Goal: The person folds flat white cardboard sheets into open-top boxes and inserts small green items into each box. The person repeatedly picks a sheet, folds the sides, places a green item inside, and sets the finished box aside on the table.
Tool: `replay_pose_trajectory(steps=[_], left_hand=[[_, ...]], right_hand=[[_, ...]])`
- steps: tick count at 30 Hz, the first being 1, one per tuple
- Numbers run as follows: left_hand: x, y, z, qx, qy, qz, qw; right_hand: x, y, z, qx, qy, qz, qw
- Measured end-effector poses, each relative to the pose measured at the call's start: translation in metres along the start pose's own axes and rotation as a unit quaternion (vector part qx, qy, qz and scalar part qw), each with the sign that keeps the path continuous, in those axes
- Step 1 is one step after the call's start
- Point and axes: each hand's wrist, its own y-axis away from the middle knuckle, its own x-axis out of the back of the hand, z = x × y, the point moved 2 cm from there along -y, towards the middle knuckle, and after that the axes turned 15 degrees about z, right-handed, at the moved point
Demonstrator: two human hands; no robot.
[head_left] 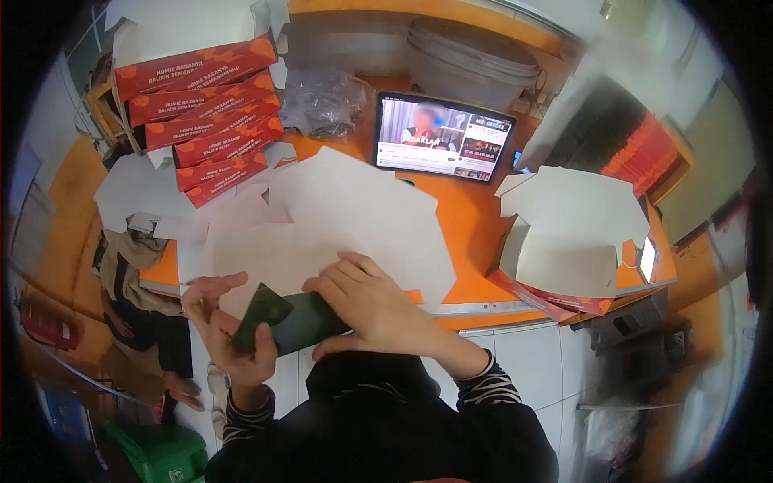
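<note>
Near the table's front edge, my left hand [233,330] pinches the left end of a dark green cardboard panel [302,322], thumb in front and fingers behind. A pointed flap of it stands up beside the thumb. My right hand [358,306] grips the panel's right part, its fingers bent over the upper edge and thumb below. Directly behind the panel spreads a large white cardboard sheet [362,209] with angled edges. It appears joined to the panel, but my hands hide the join.
Folded red-and-white boxes [213,105] are stacked at the far left. An open white box [572,249] stands at right on the orange table [467,225]. Behind are a lit tablet [443,137], a clear plastic bag [322,101] and a grey tub [475,64]. A green bin [157,451] is lower left.
</note>
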Motion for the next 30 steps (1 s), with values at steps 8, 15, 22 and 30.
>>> replay_pose_trajectory(steps=[8,15,22,30], left_hand=[[0.003,-0.011,0.011,0.033,-0.053,-0.06,0.996],[0.0,-0.014,0.027,0.003,-0.119,-0.203,0.972],[0.009,-0.007,0.009,0.1,-0.028,-0.148,0.983],[0.023,-0.001,-0.01,0.247,0.018,0.05,0.968]], right_hand=[[0.011,-0.004,-0.003,-0.041,-0.149,0.079,0.985],[0.009,-0.018,-0.012,0.041,-0.143,0.043,0.988],[0.002,-0.024,-0.029,0.159,0.007,0.089,0.983],[-0.005,-0.013,-0.038,0.18,0.085,0.417,0.887]])
